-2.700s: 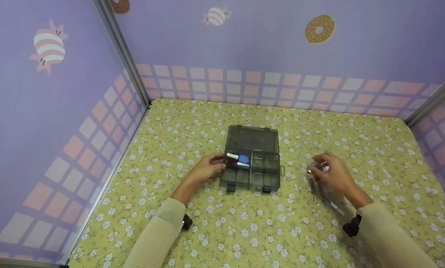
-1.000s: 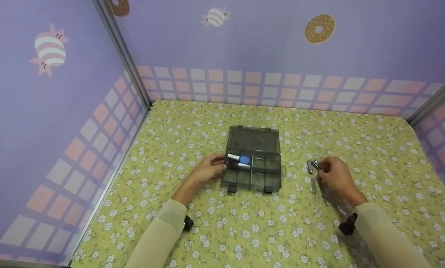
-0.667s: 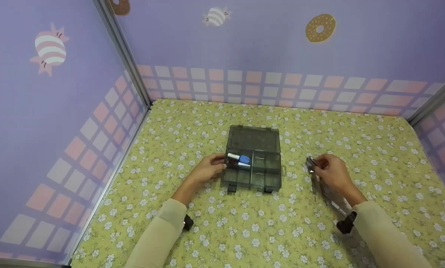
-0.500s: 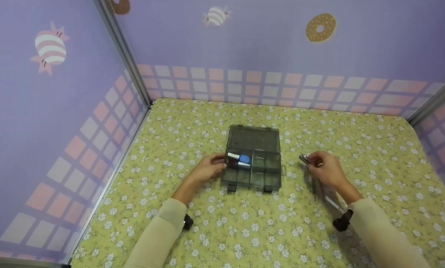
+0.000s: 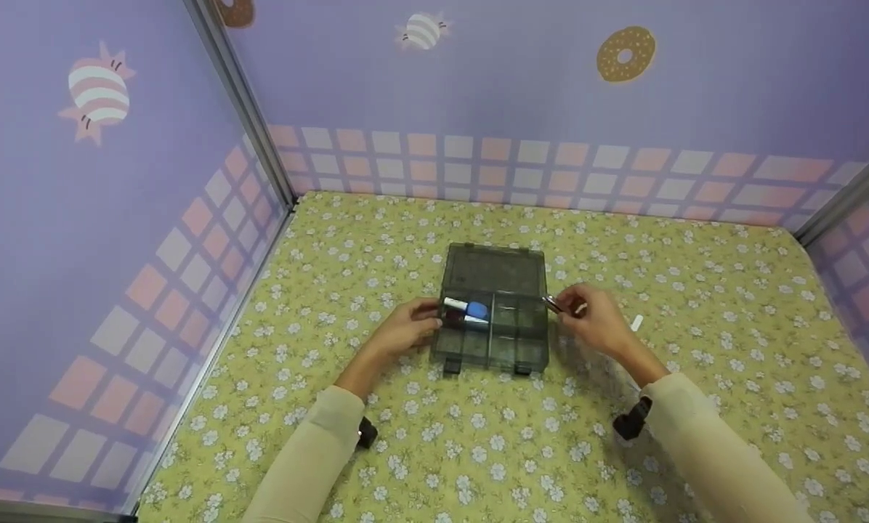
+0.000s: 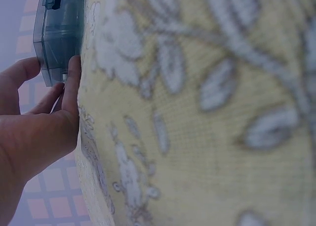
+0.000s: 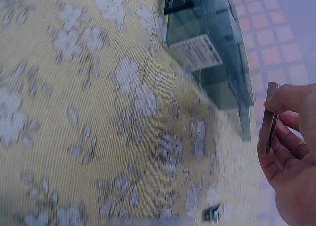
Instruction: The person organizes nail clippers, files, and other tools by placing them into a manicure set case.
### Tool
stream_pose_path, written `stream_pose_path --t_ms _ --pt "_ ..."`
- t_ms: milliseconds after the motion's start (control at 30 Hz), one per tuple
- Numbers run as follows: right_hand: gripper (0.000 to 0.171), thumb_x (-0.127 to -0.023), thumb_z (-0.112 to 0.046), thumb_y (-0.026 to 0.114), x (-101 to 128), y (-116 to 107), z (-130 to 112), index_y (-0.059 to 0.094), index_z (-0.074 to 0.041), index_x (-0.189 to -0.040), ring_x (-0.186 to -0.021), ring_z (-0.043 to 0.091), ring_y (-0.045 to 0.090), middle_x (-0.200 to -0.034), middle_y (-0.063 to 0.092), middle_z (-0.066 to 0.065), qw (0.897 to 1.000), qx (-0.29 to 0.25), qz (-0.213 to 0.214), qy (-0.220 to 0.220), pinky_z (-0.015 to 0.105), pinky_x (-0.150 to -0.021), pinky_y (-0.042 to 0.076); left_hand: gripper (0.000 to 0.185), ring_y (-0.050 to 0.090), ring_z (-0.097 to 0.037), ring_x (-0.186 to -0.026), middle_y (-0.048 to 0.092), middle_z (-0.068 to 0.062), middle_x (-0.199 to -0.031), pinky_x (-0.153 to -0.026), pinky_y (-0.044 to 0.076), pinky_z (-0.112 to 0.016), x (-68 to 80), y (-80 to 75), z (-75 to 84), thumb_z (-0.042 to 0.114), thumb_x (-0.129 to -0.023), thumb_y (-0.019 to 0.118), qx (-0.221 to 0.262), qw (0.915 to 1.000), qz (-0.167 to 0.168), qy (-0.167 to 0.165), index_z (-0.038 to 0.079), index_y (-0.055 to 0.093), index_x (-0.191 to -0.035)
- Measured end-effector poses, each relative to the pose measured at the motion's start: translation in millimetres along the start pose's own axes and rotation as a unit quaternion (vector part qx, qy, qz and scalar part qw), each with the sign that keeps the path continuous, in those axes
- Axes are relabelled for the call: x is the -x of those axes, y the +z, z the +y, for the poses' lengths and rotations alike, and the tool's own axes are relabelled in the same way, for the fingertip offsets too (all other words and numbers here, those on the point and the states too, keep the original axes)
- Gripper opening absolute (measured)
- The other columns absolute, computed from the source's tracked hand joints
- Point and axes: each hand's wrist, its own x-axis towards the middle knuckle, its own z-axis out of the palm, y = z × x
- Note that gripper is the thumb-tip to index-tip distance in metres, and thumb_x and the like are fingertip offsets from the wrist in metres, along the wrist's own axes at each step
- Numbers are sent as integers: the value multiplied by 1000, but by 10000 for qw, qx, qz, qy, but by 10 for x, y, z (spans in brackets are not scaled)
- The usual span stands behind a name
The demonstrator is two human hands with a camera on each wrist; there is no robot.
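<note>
A smoky clear plastic box (image 5: 518, 356) with dividers stands with its lid (image 5: 496, 270) raised at the back. Its left back part holds two small items that look like nail polish bottles, one blue with a white cap (image 5: 476, 311), one dark red with a pale cap (image 5: 476, 322). My left hand (image 5: 399, 330) touches the box's left side with thumb and fingertips, fingers fairly straight. Between thumb and fingers, my right hand (image 5: 594, 319) pinches a silver nail clipper (image 7: 269, 119), just at the box's right edge.
A small metal piece (image 7: 213, 213) lies on the flowered cloth (image 5: 405, 465) in the right wrist view. A white piece (image 5: 637, 322) shows behind the right hand. Purple patterned walls (image 5: 478, 87) close off the back and sides.
My right hand has picked up the nail clipper from the cloth and carried it left to the box's right edge. The left hand and the box have stayed in place.
</note>
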Motion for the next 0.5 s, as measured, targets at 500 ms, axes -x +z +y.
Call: stream_pose_path --t_ms 500 --pt "18 -96 0 74 -221 358 -239 69 0 -113 -91 26 65 -105 66 12 9982 212 -284 -483 45 -79 55 54 60 -29 -133 54 -16 -154 -100 55 -44 7 13 35 9 -108 61 23 10000 15 31 5 43 -160"
